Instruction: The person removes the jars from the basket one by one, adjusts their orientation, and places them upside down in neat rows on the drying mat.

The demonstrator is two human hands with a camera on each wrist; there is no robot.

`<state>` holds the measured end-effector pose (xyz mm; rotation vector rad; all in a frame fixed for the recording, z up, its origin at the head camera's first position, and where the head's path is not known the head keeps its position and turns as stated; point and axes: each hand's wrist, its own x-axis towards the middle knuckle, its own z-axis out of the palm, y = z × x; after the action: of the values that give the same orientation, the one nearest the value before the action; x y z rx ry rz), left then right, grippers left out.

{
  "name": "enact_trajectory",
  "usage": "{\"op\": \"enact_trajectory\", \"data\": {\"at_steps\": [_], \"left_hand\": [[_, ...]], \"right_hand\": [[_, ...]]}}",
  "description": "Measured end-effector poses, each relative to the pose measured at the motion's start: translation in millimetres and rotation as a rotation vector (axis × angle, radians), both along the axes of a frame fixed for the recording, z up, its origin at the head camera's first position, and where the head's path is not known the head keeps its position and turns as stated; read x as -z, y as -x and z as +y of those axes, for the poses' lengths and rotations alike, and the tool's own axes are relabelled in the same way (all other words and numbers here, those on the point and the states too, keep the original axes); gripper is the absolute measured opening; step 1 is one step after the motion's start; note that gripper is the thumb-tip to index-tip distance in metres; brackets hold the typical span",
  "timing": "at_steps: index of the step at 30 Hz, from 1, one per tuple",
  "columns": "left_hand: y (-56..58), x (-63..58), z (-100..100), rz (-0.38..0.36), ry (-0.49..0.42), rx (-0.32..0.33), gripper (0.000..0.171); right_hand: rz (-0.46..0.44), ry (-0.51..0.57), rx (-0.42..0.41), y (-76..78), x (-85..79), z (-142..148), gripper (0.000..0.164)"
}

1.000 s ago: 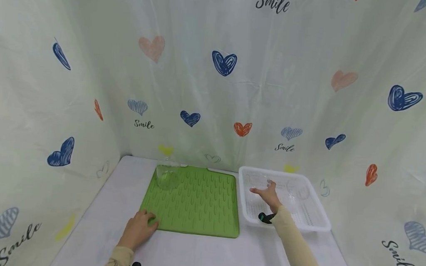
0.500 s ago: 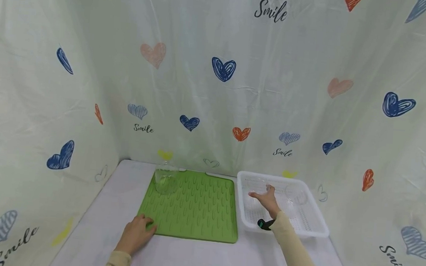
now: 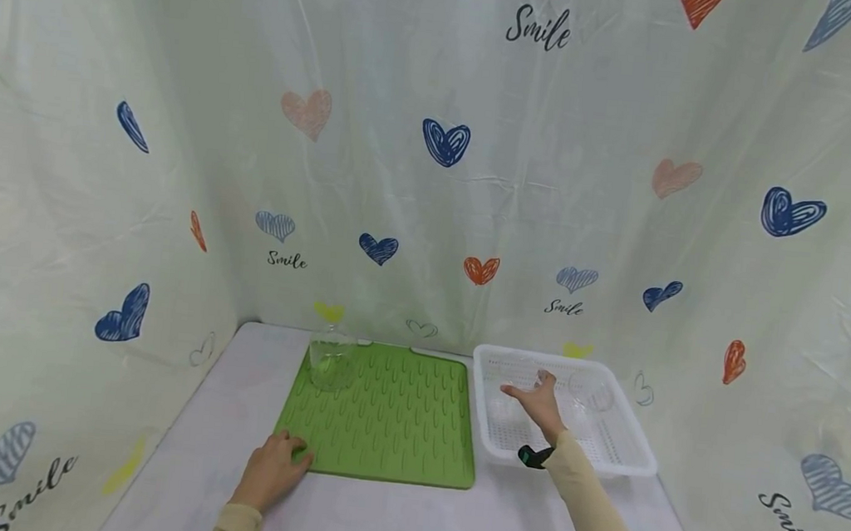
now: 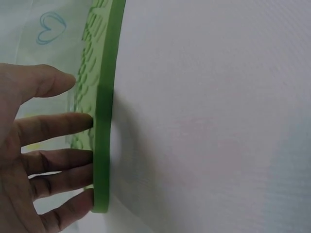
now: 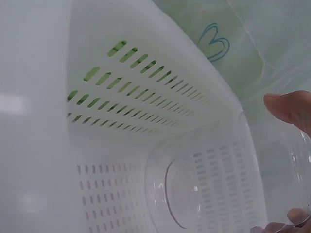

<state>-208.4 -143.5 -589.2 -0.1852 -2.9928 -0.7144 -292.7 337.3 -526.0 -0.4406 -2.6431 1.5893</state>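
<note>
My left hand (image 3: 273,470) rests at the near left corner of a green ridged mat (image 3: 399,413). In the left wrist view its fairly straight fingertips touch the mat's edge, thumb apart. A clear, see-through cup (image 3: 331,362) stands on the mat's far left part. Inside a white slotted basket (image 3: 484,420), my right hand (image 3: 538,404) has its thumb and fingers spread around a clear cup (image 5: 302,153), fingertips at its wall in the right wrist view. Another clear round piece (image 5: 180,194) lies in the basket; its outline is faint.
The basket sits right of the mat on a white-covered table (image 3: 375,520). A curtain (image 3: 388,171) printed with hearts closes off the back and both sides. Black wrist-camera parts (image 3: 534,457) overlap the basket's near rim.
The head view has tilted up slightly, so everything sits lower in it. My right hand has shifted a little to the right within the basket; the left hand stays at the mat's corner.
</note>
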Motion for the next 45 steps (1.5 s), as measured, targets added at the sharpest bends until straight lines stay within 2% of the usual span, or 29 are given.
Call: {"op": "enact_trajectory", "data": {"at_steps": [4, 8, 13, 16, 18, 23, 27, 32, 35, 39, 45], "left_hand": [[-0.4, -7.0, 2.6, -0.024, -0.01, 0.007, 0.033], [1.2, -20.9, 5.8, -0.089, -0.004, 0.023, 0.035], [2.3, -46.9, 10.6, -0.195, 0.014, 0.073, 0.04], [4.7, -61.6, 13.9, -0.206, 0.031, 0.109, 0.043], [8.7, -70.9, 17.0, -0.193, 0.042, 0.126, 0.045], [23.1, -99.3, 29.4, -0.094, 0.056, 0.161, 0.05], [33.4, -123.8, 44.3, 0.039, 0.036, 0.209, 0.058], [40.3, -145.0, 67.4, 0.187, 0.031, 0.29, 0.068], [40.2, -151.0, 81.2, 0.204, 0.021, 0.337, 0.078], [39.5, -149.5, 97.1, 0.176, 0.01, 0.409, 0.093], [39.0, -145.9, 114.9, 0.157, -0.02, 0.485, 0.108]], "right_hand": [[0.057, -0.033, -0.013, -3.9, -11.6, -4.3, 0.117], [0.123, -0.089, -0.045, -8.4, -28.6, -11.5, 0.118], [0.207, -0.159, -0.072, -17.5, -50.5, -25.2, 0.119], [0.251, -0.181, -0.085, -24.7, -62.8, -35.6, 0.117], [0.283, -0.2, -0.096, -28.3, -68.3, -41.1, 0.115], [0.373, -0.303, -0.11, -34.4, -79.4, -53.3, 0.108], [0.482, -0.475, -0.125, -39.4, -88.0, -67.3, 0.105], [0.663, -0.755, -0.204, -46.5, -89.3, -83.7, 0.103], [0.752, -0.921, -0.257, -51.6, -87.3, -92.7, 0.105], [0.824, -1.114, -0.306, -57.5, -83.3, -104.2, 0.109], [0.901, -1.234, -0.373, -65.7, -81.8, -120.5, 0.111]]}}
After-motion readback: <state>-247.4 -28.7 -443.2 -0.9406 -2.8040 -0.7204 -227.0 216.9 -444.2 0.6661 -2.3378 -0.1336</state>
